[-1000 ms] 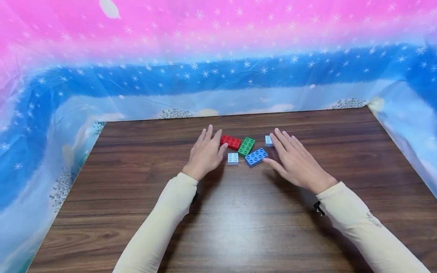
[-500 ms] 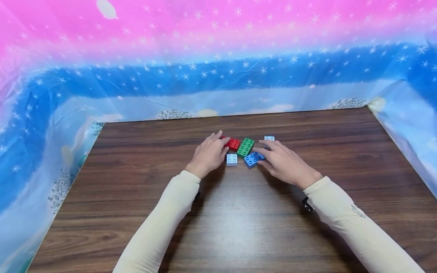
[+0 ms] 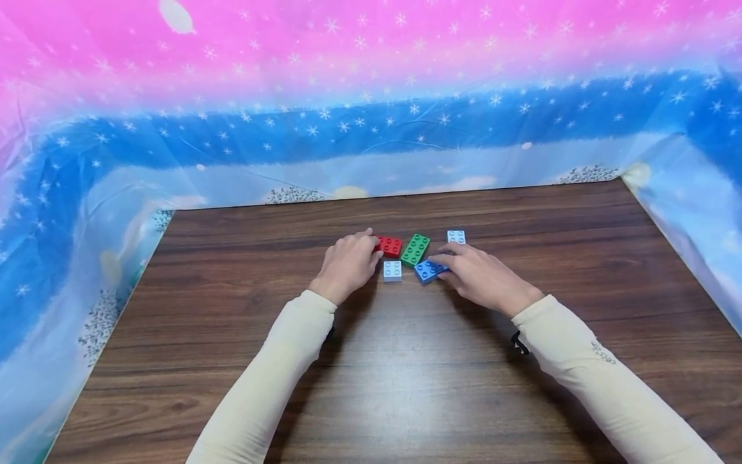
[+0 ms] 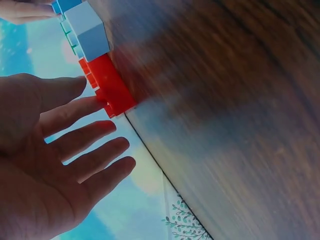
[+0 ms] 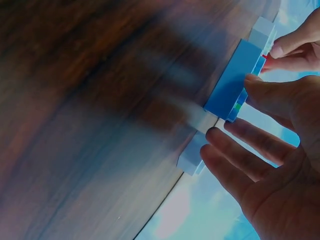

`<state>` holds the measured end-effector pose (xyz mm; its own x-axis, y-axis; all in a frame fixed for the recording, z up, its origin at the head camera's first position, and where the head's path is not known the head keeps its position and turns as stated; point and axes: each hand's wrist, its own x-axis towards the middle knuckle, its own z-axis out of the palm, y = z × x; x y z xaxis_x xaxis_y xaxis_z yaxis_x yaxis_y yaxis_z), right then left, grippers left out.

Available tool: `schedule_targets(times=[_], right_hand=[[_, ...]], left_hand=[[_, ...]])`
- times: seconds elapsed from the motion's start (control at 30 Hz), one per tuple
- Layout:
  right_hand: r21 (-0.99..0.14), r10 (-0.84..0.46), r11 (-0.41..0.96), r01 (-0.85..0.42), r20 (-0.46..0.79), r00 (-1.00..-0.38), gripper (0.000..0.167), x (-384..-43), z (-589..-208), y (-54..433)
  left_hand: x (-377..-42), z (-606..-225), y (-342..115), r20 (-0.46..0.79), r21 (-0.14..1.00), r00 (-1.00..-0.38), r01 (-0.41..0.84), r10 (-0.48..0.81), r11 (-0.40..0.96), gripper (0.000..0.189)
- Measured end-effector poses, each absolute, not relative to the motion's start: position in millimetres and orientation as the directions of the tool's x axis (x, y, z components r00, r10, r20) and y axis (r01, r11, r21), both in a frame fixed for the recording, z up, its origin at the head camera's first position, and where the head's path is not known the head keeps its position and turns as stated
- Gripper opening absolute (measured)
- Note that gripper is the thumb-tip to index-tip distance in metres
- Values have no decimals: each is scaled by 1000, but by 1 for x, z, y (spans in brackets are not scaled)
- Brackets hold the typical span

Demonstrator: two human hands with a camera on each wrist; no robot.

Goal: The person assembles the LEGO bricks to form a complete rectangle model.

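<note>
My left hand (image 3: 348,264) is at the left end of a red toy building brick (image 3: 391,246), pinching it between thumb and index finger while the other fingers spread loosely in the left wrist view. Across from it, my right hand (image 3: 488,278) holds a blue brick (image 3: 426,271) by its right part, thumb on the near side and index finger curled over the far side. A green brick (image 3: 415,250) lies between the two. One small white brick (image 3: 392,271) sits just in front of the red one. Another white brick (image 3: 456,237) stands behind my right fingers.
The bricks lie on a dark wooden table (image 3: 232,309), toward its back edge. A pink and blue snowflake-patterned cloth (image 3: 348,122) hangs behind and along both sides. Dark bands show under both cream sleeves (image 3: 278,367).
Both hands have come in from hovering with spread fingers to take the red and blue bricks. The red brick has slid slightly left, leaving a small gap to the green one.
</note>
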<state>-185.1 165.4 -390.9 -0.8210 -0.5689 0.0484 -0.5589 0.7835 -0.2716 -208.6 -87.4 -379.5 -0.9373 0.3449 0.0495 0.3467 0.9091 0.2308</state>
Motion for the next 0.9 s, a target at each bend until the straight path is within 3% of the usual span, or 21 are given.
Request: schedule_targets(times=[0.57,0.7,0.9], right_hand=[[-337,-527,793,-507,36,-849,36,-189,-389,183],[-369,-517,791,-488,23,-856,35,-189,-389,185],[-395,-501,792,-465,15,-865,32,-187,-390,188]], left_hand=[[-210,-378,-100,102,271,-955,295,277,916,19],[-208,-377,-103,88,288,-961,277,263,917,11],[-203,-377,-108,26,323,-963,264,270,909,28]])
